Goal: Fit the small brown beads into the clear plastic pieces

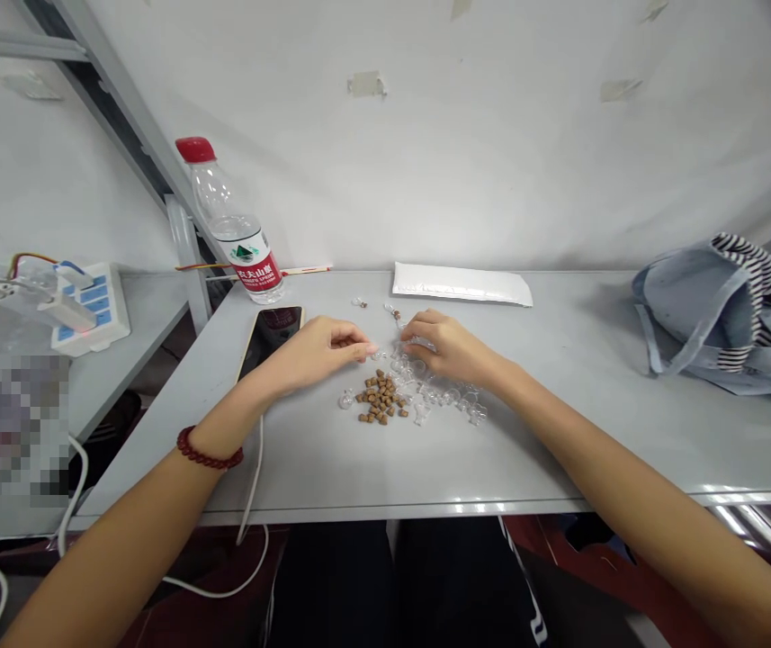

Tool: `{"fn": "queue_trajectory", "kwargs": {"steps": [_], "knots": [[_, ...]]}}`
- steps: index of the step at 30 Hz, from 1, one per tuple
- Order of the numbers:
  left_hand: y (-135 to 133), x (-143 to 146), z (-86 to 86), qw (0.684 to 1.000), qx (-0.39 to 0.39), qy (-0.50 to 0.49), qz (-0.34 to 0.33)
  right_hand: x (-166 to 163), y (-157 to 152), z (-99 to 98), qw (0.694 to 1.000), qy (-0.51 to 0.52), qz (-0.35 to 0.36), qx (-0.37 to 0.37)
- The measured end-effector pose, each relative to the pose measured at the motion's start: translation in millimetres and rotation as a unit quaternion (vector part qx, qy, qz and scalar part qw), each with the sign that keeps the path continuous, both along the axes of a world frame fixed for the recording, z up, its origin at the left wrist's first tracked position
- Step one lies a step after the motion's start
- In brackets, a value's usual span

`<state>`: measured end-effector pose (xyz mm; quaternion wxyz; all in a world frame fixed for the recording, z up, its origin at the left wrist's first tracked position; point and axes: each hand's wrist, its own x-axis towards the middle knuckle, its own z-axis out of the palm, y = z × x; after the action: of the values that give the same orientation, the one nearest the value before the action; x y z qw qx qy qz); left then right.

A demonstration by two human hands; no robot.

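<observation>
A heap of tiny brown corks (380, 396) lies on the grey desk in front of me. Against its right side spread several tiny clear bottles (452, 396). My left hand (327, 351) is above and left of the corks, thumb and forefinger pinched on a small clear bottle (379, 355) that barely shows. Over the upper part of the bottle pile, my right hand (449, 346) has curled fingers; what they hold is mostly hidden. Beyond the hands, a corked bottle (360, 303) lies apart, and another small corked piece (393, 311) is near my right fingertips.
A red-capped water bottle (250, 243) stands at the back left, with a phone (273, 329) and its white cable below. One white packet (461, 284) lies along the wall. On the right rests a blue cloth bag (688, 315); a power strip (105, 310) is far left.
</observation>
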<state>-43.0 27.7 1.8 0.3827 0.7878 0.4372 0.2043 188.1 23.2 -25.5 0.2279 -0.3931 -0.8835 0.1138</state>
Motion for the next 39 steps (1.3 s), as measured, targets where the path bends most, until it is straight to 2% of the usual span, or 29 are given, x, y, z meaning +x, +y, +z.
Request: {"fn": "queue_trajectory", "kwargs": {"steps": [5, 10, 15, 19, 23, 28, 33, 36, 39], "knots": [[5.2, 0.4, -6.8, 0.999, 0.022, 0.006, 0.04, 7.5, 8.5, -1.2, 0.999, 0.044, -0.031, -0.003], [8.9, 2.1, -12.3, 0.997, 0.047, -0.012, 0.058, 3.8, 39.7, 1.0, 0.986, 0.096, -0.135, -0.003], [11.1, 3.5, -15.7, 0.994, 0.067, 0.005, 0.081, -15.1, 74.1, -3.3, 0.991, 0.052, -0.117, -0.042], [11.7, 3.1, -15.3, 0.993, 0.075, 0.019, 0.091, -20.0, 81.5, -12.2, 0.99, 0.055, -0.121, -0.05], [10.7, 4.8, -15.9, 0.992, 0.091, 0.02, 0.081, -12.1, 75.2, -14.7, 0.982, 0.099, -0.149, -0.06], [6.6, 9.5, -17.4, 0.984, 0.161, 0.028, 0.073, -8.6, 57.7, -3.4, 0.961, 0.19, -0.177, -0.095], [-1.0, 14.7, -19.1, 0.972, 0.229, 0.025, 0.054, -18.1, 27.4, 11.0, 0.923, 0.309, -0.108, -0.201], [-7.7, 20.1, -21.8, 0.96, 0.275, 0.042, 0.031, -25.3, 8.2, 14.8, 0.9, 0.344, -0.052, -0.263], [-14.6, 25.0, -24.1, 0.941, 0.327, 0.074, 0.044, -31.6, -5.5, 16.9, 0.884, 0.361, -0.018, -0.296]]}}
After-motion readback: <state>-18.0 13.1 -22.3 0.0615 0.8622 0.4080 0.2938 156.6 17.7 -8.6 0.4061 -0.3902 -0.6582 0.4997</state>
